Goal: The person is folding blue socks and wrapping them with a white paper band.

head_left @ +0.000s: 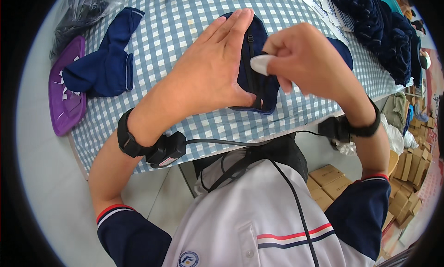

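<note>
A dark navy fabric piece (270, 93) lies on the table in front of me, a black strap (252, 65) running along it with a small black slider (250, 39) near its far end. My left hand (215, 63) rests across its left side, fingers stretched to the far end and thumb on the strap's near end. Over the right side is my right hand (300, 58), slightly blurred, with curled fingers. A white cover (261, 64) sits on its thumb tip, close to the strap. Whatever the right fingers pinch is too hidden to make out.
A blue-white checked cloth (157, 45) covers the table. Navy fabric pieces (104, 65) lie at left, overlapping a purple tray (58, 102) with small white bits. Behind it is a clear plastic bag (88, 12). A navy fabric pile (379, 31) fills the far right. Cardboard boxes (330, 181) stand below.
</note>
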A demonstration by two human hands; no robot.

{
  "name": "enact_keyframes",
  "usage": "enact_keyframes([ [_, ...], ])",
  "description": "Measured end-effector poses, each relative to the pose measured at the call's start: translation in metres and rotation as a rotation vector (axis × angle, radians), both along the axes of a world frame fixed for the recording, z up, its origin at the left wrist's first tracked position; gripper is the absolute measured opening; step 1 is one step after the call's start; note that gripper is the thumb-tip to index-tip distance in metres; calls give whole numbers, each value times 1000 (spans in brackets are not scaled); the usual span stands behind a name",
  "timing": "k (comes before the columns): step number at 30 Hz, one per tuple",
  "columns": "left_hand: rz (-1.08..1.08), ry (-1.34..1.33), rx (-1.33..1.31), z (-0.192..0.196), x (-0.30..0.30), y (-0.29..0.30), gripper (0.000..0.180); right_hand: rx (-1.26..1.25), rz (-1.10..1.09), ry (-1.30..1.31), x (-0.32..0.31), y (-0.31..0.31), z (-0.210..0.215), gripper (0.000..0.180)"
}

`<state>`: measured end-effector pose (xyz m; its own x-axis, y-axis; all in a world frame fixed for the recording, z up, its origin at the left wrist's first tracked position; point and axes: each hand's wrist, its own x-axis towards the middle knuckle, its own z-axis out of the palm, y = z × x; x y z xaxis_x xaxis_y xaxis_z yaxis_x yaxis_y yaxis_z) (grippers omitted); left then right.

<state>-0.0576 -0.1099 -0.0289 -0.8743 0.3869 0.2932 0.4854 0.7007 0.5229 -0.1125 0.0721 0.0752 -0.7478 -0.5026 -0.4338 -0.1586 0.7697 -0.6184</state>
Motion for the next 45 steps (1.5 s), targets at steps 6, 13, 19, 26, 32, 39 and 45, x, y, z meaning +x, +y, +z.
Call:
enact_keyframes([
  [6, 43, -37, 4, 5, 16, 5, 119, -20, 231, 333, -27, 1, -50, 28],
  [13, -318, -69, -295, 22, 43, -9, 77, 112, 428, 307, -43, -7, -47, 11],
  [19, -351, -136, -216, 23, 38, -9, 78, -328, 866, 368, -79, 18, -33, 17],
  [26, -326, -130, -188, 20, 39, -8, 76, -248, 1026, 342, -91, 4, -44, 21],
  [32, -289, -112, -155, 19, 41, -5, 70, -17, 997, 264, -84, -14, -35, 15],
  [39, -294, -158, -206, 23, 39, -9, 72, -188, 824, 368, -66, 7, -43, 40],
  [45, -269, -159, -159, 20, 39, -9, 79, -345, 543, 424, -36, 31, -61, 74],
])
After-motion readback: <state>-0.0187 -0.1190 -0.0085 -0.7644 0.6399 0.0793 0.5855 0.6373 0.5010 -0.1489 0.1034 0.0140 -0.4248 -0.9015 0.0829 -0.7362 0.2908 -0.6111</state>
